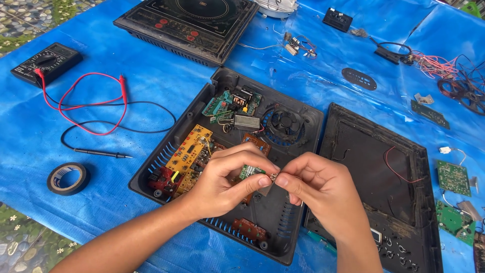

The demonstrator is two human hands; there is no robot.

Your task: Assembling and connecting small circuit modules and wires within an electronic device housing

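Pinched between left hand (222, 182) and right hand (316, 184) — a small green circuit board (251, 172), flat, long axis roughly left-right, held above the open black plastic cooker base (283, 237) — yellow board (189, 151) inside.

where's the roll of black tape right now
In the head view the roll of black tape lies flat on the blue tarp at the left, below the black probe and left of the open cooker base.
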